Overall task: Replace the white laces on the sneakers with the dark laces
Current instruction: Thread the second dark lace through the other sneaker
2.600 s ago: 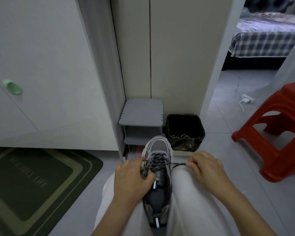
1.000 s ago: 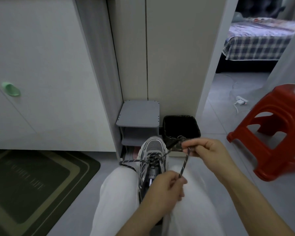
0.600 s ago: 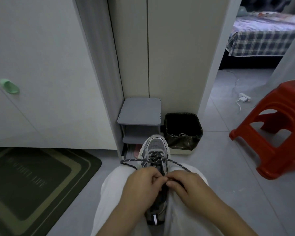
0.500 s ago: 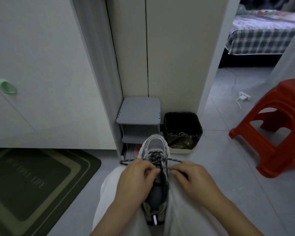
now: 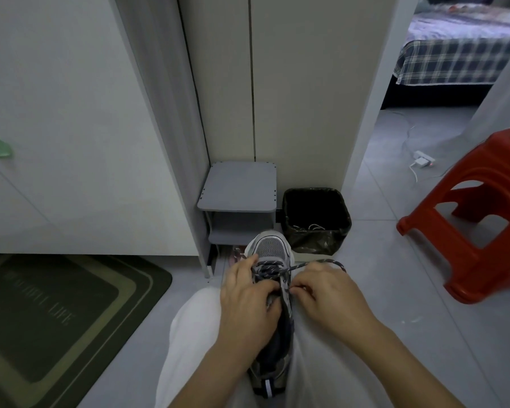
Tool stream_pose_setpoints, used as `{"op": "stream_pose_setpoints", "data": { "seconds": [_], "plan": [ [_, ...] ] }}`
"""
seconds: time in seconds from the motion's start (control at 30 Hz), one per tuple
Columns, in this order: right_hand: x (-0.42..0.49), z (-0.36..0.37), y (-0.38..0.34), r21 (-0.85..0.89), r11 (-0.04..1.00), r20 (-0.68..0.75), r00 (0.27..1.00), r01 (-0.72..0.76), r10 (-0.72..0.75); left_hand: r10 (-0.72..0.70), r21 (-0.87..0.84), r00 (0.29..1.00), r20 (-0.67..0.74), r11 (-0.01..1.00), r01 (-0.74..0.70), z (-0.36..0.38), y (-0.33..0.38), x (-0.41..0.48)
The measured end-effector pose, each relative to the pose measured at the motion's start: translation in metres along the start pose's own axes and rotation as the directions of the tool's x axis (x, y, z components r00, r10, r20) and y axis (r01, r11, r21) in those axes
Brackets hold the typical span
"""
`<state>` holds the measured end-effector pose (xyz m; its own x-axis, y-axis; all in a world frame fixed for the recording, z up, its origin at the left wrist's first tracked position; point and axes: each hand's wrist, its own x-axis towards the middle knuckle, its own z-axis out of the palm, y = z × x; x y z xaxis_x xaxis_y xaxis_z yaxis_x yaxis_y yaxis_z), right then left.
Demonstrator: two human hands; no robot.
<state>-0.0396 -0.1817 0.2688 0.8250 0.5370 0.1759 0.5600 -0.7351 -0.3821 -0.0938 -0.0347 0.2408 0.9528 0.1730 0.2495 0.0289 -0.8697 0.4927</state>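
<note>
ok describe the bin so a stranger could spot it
Find the cream wall panel left of the doorway. At its foot stands the bin, just beyond the sneaker. It is square, open-topped and lined with a black bag, unlike the grey shelf unit on its left.

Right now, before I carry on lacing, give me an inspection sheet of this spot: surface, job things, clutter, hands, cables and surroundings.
Surface: grey tiled floor; the work is on the lap, not on it.
Job's things: sneaker between the knees, toe pointing away; dark lace crossed over its front, one loose end looping right. No white lace seen on it.
Clutter: black-lined bin with a thin white cord inside; red stool.
Hands: left hand grips the sneaker; right hand pinches the dark lace.
Cables: white plug block with a lead, on the floor past the doorway.
Surroundings: grey shelf unit, door mat, white cabinet, bed.
</note>
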Motion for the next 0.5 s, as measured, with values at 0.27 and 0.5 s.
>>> {"op": "stream_pose_setpoints", "data": {
  "seconds": [0.27, 0.5],
  "plan": [
    [0.007, 0.0, -0.008, 0.072, 0.994, 0.139, 0.987, -0.088, 0.078, 0.031, -0.017, 0.999, -0.028, 0.999, -0.031, -0.007, -0.005, 0.005],
    [0.0, 0.005, -0.017, 0.147, 0.97, 0.133, 0.975, -0.196, 0.177, -0.137, -0.194, 0.987, -0.079, 0.974, 0.119, -0.018, -0.011, -0.004]
  ]
}}
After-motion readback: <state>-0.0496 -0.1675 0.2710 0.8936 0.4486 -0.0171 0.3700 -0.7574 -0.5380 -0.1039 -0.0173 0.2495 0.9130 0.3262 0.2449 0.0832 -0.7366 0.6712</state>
